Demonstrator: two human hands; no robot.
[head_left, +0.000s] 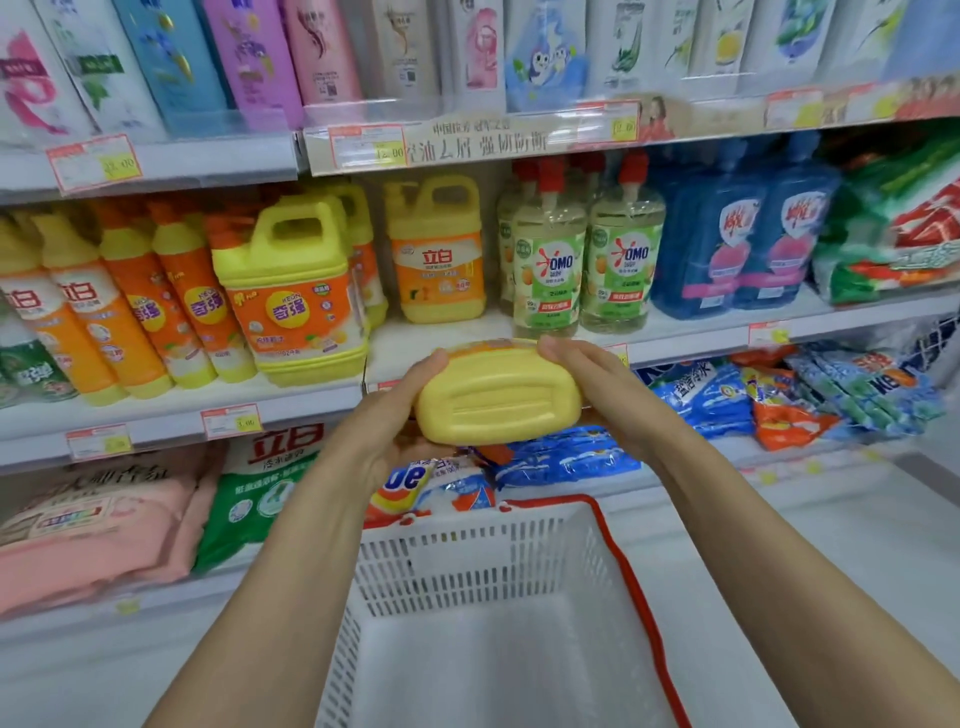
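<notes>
Directly above the basket (629, 574), the yellow detergent jug (498, 400) lies tipped over, its base toward the camera and its long axis pointing away at the shelf (447, 340). The left hand (397, 415) and right hand (589, 374) clasp opposite ends of the base, fingers curled round it. Both are equally near, and the basket's open mouth lies below, closer to the person.

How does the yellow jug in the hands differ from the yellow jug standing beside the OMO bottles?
The held jug lies tipped, base toward the camera; the shelf jug stands upright. The left hand and right hand grip the held jug; nothing touches the shelf jug. Both are yellow.
</notes>
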